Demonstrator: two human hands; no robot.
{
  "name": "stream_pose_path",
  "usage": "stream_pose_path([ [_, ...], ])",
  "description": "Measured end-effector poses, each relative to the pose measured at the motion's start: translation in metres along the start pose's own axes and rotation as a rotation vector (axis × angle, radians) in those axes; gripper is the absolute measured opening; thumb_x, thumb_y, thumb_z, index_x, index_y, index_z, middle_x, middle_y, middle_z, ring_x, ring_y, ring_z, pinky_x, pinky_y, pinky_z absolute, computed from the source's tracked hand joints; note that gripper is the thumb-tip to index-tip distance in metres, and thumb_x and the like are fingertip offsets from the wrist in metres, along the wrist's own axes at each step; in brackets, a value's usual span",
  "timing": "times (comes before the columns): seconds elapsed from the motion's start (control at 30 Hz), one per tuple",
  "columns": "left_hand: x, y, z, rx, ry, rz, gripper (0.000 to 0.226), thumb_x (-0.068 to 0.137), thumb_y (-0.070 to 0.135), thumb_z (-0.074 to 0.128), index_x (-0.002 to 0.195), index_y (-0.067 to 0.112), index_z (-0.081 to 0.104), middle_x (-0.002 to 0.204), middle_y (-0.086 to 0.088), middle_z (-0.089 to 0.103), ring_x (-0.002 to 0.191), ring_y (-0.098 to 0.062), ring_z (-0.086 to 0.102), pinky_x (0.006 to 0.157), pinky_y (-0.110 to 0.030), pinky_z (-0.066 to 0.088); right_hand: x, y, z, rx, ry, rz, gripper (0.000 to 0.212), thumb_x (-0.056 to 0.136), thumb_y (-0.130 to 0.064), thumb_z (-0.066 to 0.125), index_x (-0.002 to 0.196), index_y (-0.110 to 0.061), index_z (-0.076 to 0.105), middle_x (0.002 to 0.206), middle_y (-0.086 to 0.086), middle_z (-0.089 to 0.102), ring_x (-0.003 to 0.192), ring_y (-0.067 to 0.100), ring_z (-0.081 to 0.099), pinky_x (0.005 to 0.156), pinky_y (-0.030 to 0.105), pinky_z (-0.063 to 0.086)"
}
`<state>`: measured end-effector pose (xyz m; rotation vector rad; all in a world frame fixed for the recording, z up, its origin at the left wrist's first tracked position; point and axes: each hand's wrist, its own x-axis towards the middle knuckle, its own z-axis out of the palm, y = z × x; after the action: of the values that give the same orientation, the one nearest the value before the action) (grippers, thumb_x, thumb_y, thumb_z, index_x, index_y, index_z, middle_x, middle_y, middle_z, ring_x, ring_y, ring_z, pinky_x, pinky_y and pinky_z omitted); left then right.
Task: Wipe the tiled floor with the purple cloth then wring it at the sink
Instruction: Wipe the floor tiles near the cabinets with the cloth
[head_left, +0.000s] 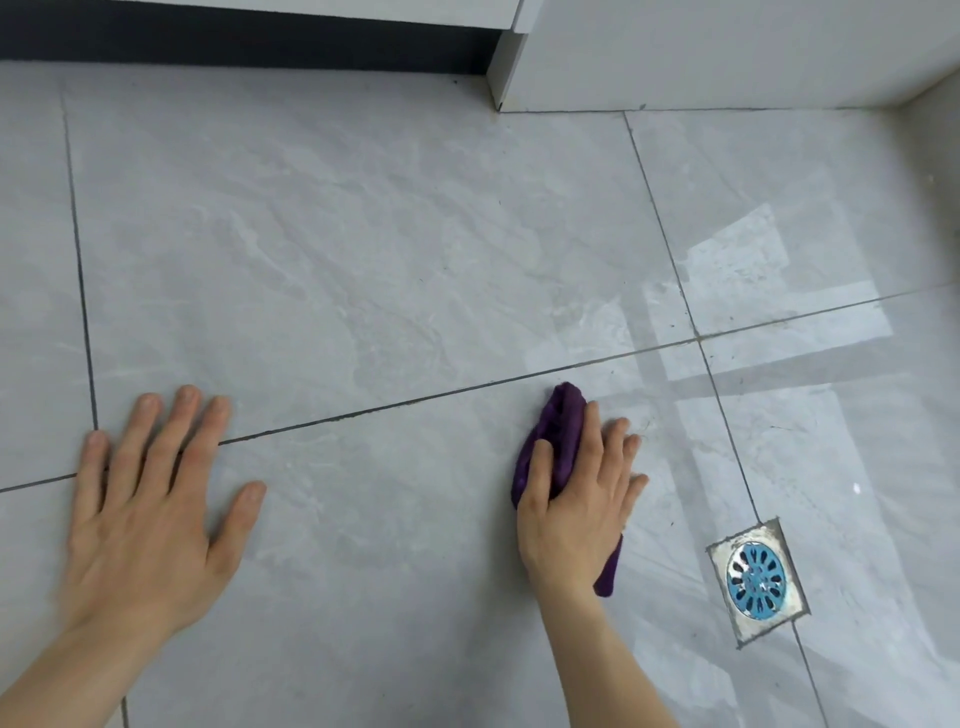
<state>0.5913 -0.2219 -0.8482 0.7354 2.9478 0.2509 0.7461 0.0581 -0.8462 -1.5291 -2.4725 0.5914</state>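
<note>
The purple cloth (561, 431) lies bunched on the grey tiled floor (363, 260), just below a dark grout line. My right hand (576, 499) presses down on the cloth, thumb on its left side, fingers spread over it; most of the cloth is hidden under the palm, with ends showing above the fingers and beside the wrist. My left hand (150, 504) rests flat on the floor at the left, fingers apart, holding nothing. No sink is in view.
A square metal floor drain with a blue grate (756, 579) sits to the right of my right hand. A white cabinet base (506, 57) with a dark toe recess runs along the top. A pale wall (727, 52) closes the far right corner.
</note>
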Motion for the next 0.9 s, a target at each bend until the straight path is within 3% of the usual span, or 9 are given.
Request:
stream_pose_path([
  [0.2, 0.001, 0.001, -0.004, 0.014, -0.059, -0.028, 0.079, 0.091, 0.055, 0.035, 0.161, 0.017, 0.028, 0.169, -0.006, 0.027, 0.159, -0.029, 0.017, 0.127, -0.058, 0.014, 0.002, -0.078, 0.038, -0.042, -0.116, -0.381, 0.061, 0.104, -0.050, 0.043, 0.159, -0.029, 0.028, 0.170, 0.010, 0.018, 0.159, 0.025, 0.005, 0.128, 0.048, 0.009],
  [0.43, 0.001, -0.003, -0.004, 0.051, -0.098, -0.013, 0.080, 0.093, 0.056, 0.033, 0.162, 0.017, 0.023, 0.171, -0.006, 0.024, 0.160, -0.027, 0.015, 0.128, -0.057, 0.012, -0.048, -0.141, 0.074, -0.037, -0.260, -0.667, 0.057, 0.107, -0.048, 0.042, 0.159, -0.029, 0.030, 0.169, 0.012, 0.020, 0.159, 0.026, 0.006, 0.127, 0.048, 0.012],
  [0.7, 0.001, -0.006, -0.006, 0.064, -0.109, 0.001, 0.079, 0.094, 0.056, 0.033, 0.162, 0.016, 0.026, 0.171, -0.005, 0.024, 0.160, -0.027, 0.016, 0.127, -0.058, 0.015, -0.050, -0.108, 0.056, -0.024, -0.298, -0.791, 0.055, 0.106, -0.047, 0.043, 0.156, -0.027, 0.037, 0.168, 0.010, 0.024, 0.159, 0.021, 0.011, 0.128, 0.046, 0.015],
  [0.9, 0.002, -0.005, -0.006, 0.042, -0.112, 0.003, 0.079, 0.093, 0.055, 0.033, 0.162, 0.018, 0.024, 0.170, -0.004, 0.024, 0.160, -0.027, 0.016, 0.128, -0.057, 0.014, -0.025, -0.068, 0.039, -0.054, -0.233, -0.662, 0.057, 0.102, -0.038, 0.054, 0.156, -0.027, 0.039, 0.168, 0.005, 0.025, 0.158, 0.020, 0.013, 0.128, 0.046, 0.014],
])
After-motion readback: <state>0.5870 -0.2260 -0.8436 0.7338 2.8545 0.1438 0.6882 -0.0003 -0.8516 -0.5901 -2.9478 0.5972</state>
